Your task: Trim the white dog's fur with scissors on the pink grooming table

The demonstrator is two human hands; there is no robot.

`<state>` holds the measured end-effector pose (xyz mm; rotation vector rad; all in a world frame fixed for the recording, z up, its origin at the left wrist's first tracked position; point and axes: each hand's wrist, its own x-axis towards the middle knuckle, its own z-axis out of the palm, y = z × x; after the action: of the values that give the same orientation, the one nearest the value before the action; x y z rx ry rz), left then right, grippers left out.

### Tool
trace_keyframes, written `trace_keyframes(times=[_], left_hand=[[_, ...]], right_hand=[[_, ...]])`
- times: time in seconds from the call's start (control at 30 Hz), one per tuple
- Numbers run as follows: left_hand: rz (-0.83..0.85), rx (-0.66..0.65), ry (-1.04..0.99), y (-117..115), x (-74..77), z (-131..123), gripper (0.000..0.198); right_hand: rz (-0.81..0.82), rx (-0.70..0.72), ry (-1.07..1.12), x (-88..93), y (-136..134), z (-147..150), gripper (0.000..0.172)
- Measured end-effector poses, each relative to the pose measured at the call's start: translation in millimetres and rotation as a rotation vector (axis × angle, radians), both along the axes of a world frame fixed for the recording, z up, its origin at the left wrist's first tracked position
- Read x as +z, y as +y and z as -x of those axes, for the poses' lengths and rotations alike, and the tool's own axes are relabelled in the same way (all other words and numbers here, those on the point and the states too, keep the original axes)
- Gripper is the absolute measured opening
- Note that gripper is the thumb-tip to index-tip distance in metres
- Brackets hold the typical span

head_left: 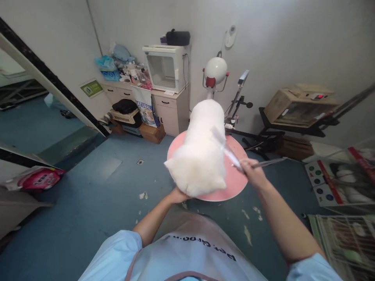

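Observation:
A white furry animal with pointed ears [202, 144] stands on a round pink tabletop [238, 181], its head toward me; whether it is a cat or a dog I cannot tell. My left hand [177, 196] is under its chin, fingers partly hidden by the head. My right hand [254, 171], on the animal's right-hand side in the picture, is closed around scissors [233, 158], whose blades are blurred by motion and point at the fur of the flank. A thin grey comb-like strip [272, 161] sticks out to the right from the same hand.
Behind the table stand a white dryer head [216, 70] and a metal arm [238, 88]. Against the wall are a cabinet [168, 113] and a glass-fronted white box [164, 70]. A wooden box [299, 107] rests on a black stand at right, near wire cages [348, 234].

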<state>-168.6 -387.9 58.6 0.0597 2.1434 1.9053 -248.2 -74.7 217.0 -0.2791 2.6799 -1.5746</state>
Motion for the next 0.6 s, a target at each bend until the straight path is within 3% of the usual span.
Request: trace_keyframes(times=[0.07,0.17,0.2,0.27,0.33,0.4,0.47,0.53,0.6], left_hand=[[-0.029,-0.016,0.005,4,1.5,-1,0.084],[-0.109,-0.018,0.061,7,2.6,-4,0.090],[-0.136,-0.015,0.089,7,2.6,-4,0.094],[-0.170,-0.008,0.134,8,2.3,-5,0.097],[-0.181,-0.026,0.143,9,2.3,-5,0.093],[-0.197,-0.045,0.122,9,3.3,-4,0.090],[-0.218,-0.067,0.102,8,5.1,-3,0.090],[-0.227,-0.077,0.104,7,7.4,-4,0.089],[-0.218,-0.087,0.110,4,9.3,-4,0.092]], right_hand=[[-0.110,-0.037,0.043,31.6,-10,20,0.036],[-0.320,0.238,-0.096,65.9,-37,53,0.027],[-0.308,0.282,-0.118,73.0,-45,63,0.028],[-0.231,0.192,-0.079,80.8,-55,78,0.032],[-0.258,0.058,-0.053,80.8,-58,86,0.034],[-0.342,0.093,-0.140,74.5,-56,88,0.033],[-0.255,0.123,-0.186,64.2,-51,86,0.034],[-0.100,0.002,-0.126,52.6,-46,84,0.036],[-0.096,-0.097,-0.116,41.5,-43,83,0.035]])
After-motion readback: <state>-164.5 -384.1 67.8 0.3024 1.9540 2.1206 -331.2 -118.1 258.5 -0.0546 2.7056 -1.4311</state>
